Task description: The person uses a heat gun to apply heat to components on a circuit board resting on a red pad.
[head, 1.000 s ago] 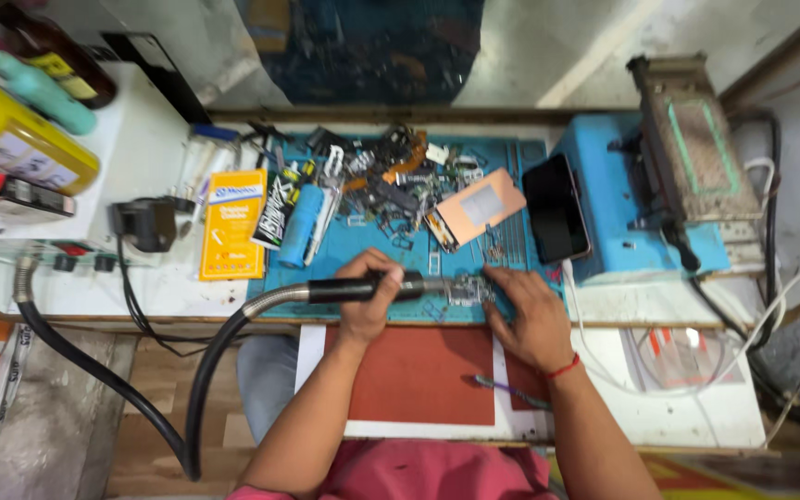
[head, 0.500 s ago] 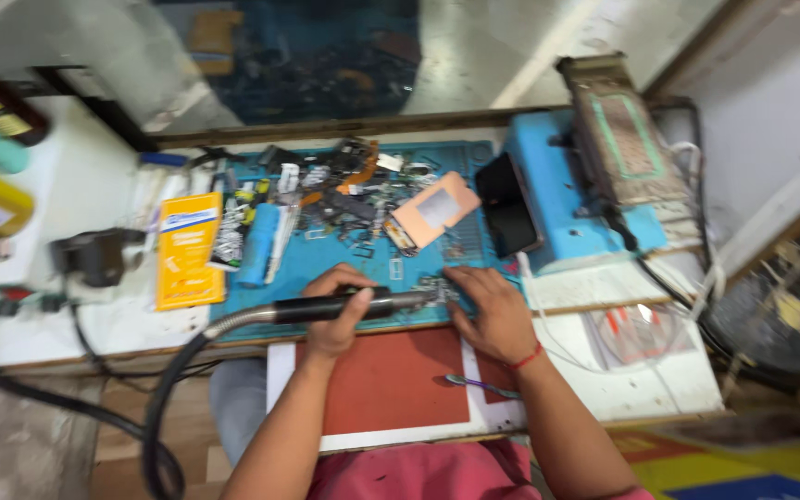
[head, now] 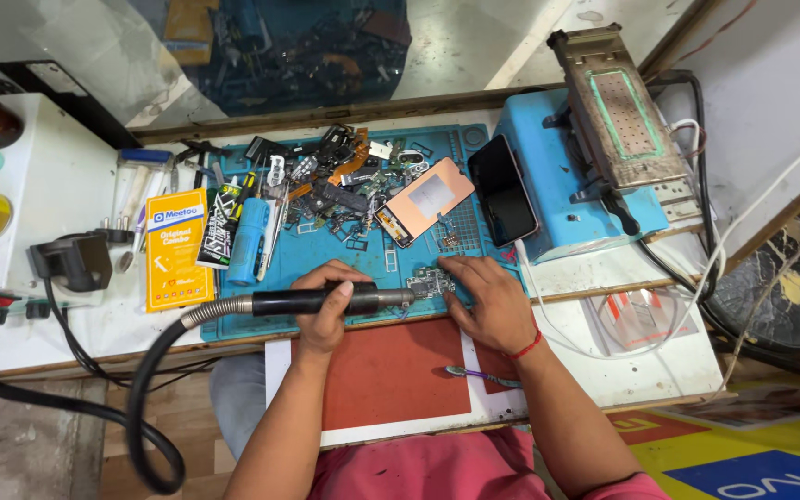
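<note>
Left hand (head: 329, 301) is gripping the hot-air wand (head: 326, 302), right hand (head: 485, 301) is lying flat, pinning the circuit board (head: 430, 281) at 3 o'clock of the nozzle; fingers risking burns.

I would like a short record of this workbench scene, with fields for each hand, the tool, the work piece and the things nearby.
left hand: wrapped around the black hot-air handpiece, held lying sideways
hose: runs from the handpiece's rear, loops down off the bench
right hand: fingers pressing down on a small circuit board
nozzle: points at that board
surface: blue work mat
behind the board: copper-backed phone panel, dark phone leaning on a blue machine
near the person: tweezers on a red pad
</note>
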